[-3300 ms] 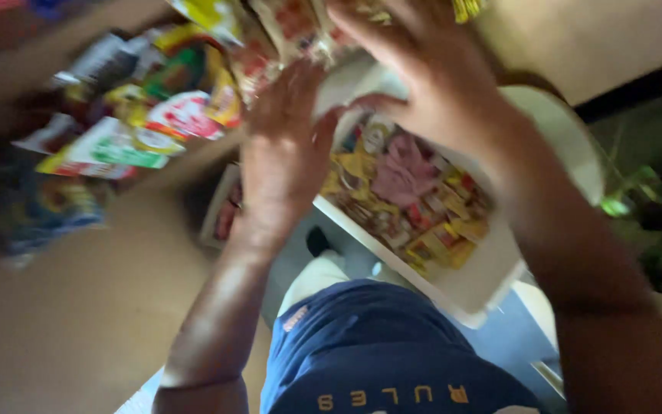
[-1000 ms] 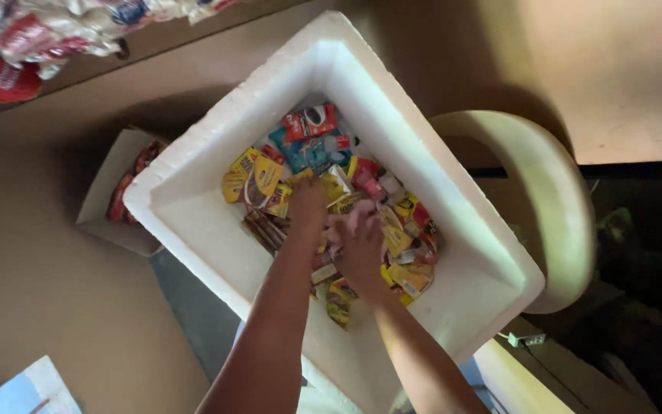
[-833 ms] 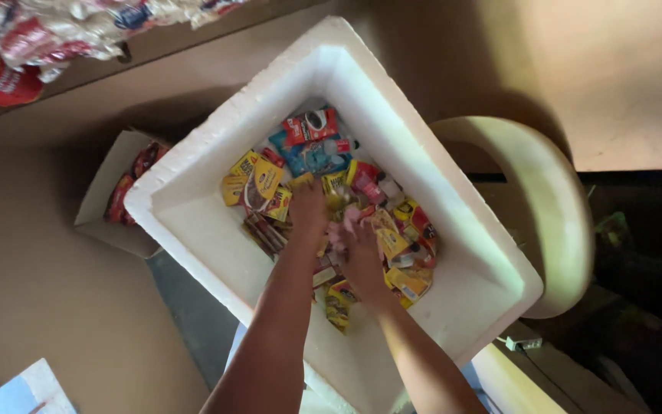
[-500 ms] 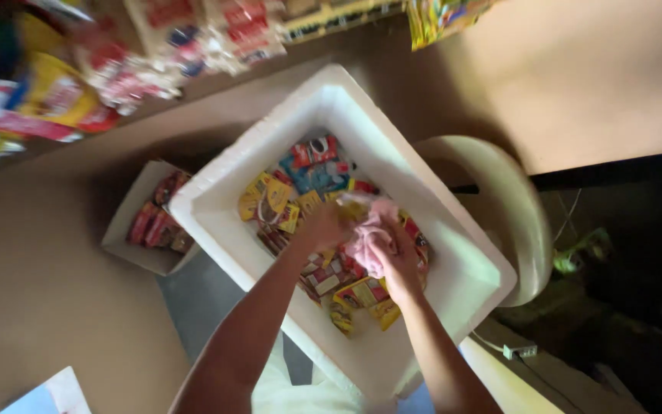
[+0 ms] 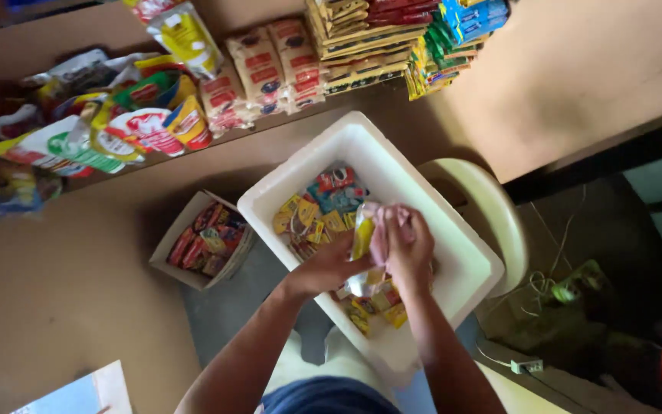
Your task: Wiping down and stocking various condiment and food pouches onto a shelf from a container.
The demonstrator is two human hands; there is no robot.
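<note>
A white foam box sits in front of me, filled with several small colourful sachets. Both my hands are raised just above its contents. My left hand and my right hand together grip a bunch of sachets, yellow and pink ones showing between the fingers. The lower part of the bunch hangs down between my hands.
A small cardboard box of red and yellow packets stands left of the foam box. A shelf along the top holds snack bags and stacked packets. A pale plastic chair is behind the box. Cables and a plug lie on the floor at right.
My hands went from digging among the sachets in the box to lifting a bunch of them up. The view tilted up, and the shelf of goods came into sight.
</note>
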